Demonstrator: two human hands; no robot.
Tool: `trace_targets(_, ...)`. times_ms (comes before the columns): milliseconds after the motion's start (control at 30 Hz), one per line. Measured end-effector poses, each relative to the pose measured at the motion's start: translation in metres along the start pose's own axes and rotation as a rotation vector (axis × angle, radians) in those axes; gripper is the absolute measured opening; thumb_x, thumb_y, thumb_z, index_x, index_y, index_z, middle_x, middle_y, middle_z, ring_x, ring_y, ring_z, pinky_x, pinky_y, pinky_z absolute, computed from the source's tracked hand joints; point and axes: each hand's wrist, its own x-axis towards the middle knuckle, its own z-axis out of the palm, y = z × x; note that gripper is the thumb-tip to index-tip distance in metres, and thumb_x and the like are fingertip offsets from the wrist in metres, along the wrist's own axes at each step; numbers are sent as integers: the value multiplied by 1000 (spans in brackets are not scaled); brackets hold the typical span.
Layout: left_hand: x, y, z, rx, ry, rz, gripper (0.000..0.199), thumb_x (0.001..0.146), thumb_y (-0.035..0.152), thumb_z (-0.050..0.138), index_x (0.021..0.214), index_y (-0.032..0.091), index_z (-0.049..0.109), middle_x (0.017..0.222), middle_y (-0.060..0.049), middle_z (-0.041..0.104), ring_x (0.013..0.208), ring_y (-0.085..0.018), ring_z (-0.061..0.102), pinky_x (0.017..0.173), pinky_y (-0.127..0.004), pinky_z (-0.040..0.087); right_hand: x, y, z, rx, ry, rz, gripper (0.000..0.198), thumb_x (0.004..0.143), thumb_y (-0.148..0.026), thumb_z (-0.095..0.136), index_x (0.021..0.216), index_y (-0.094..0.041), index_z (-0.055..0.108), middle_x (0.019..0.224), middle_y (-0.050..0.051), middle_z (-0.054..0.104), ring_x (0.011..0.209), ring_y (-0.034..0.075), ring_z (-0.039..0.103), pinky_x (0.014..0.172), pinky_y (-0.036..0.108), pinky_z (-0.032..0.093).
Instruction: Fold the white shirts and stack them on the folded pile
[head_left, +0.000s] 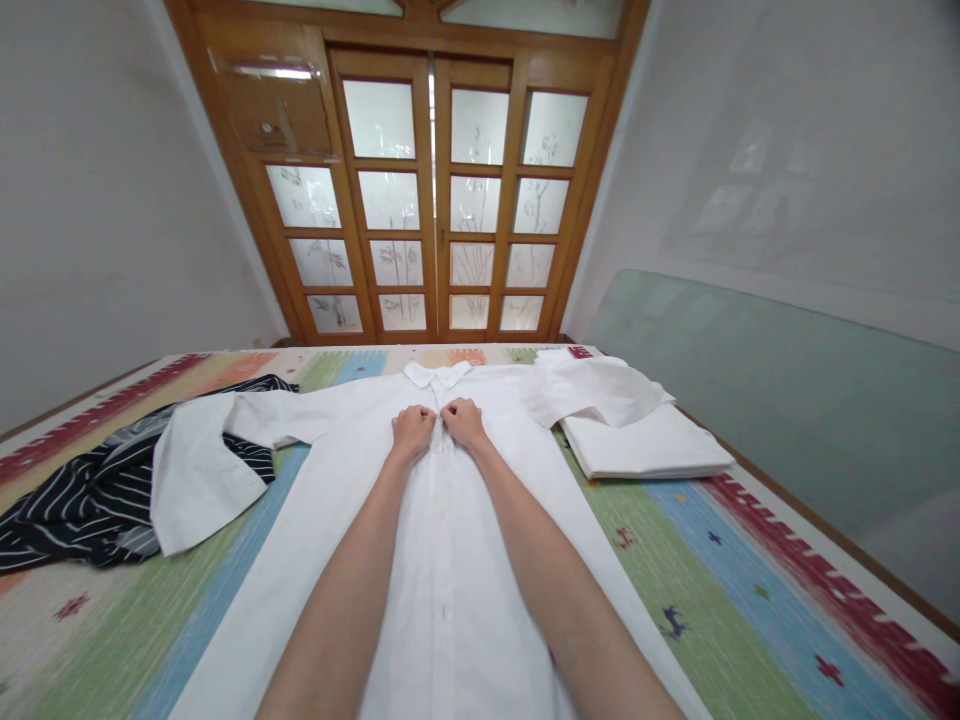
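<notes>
A white button-up shirt lies spread front side up down the centre of the frame, its collar pointing away from me, on a striped, patterned cover. My left hand and right hand meet just below the collar, knuckles up, fingers curled in and closed on the cloth of the front placket, one hand on each side of it. I judge the shirt light, soft and thinly woven, quick to crease and slide, with little to break except its small buttons; the doubled placket should be the firmest hold, pinched between thumb and forefinger near each buttonhole, with the collar nearly as firm. One sleeve bends at the left of the frame, over a black, white-striped garment. The other sleeve appears to rest on a folded white cloth at the right, and I can't tell quite where white ends against white. My curled hands hide whatever button may sit between them, my forearms cover much of the shirt's front, and its hem runs out of the frame at the bottom.
</notes>
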Motion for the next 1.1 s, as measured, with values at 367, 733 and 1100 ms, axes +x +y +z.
trace_targets(367, -3, -6, 3, -109, 44, 164, 15, 86, 18, 50, 90, 16, 65, 97, -10, 71, 93, -20, 63, 85, -31, 44, 1, 1, 1, -11, -56, -10, 26, 88, -21, 47, 84, -19, 73, 102, 6, 71, 97, 18, 56, 79, 29, 34)
trace_targets(733, -6, -6, 3, -283, 120, 140, 14, 80, 10, 54, 85, 17, 66, 87, -5, 73, 81, -16, 66, 80, -27, 48, -2, 0, 1, 26, -64, -32, 26, 85, -12, 47, 87, -21, 71, 103, 4, 68, 104, 20, 53, 87, 32, 34)
trace_targets(1100, -5, 6, -5, -236, 101, 39, 25, 78, 11, 52, 83, 18, 76, 91, -8, 76, 93, -21, 68, 87, -28, 46, -4, 0, -1, 44, -90, -58, 30, 85, -10, 42, 91, -21, 69, 108, 4, 66, 108, 21, 51, 90, 35, 33)
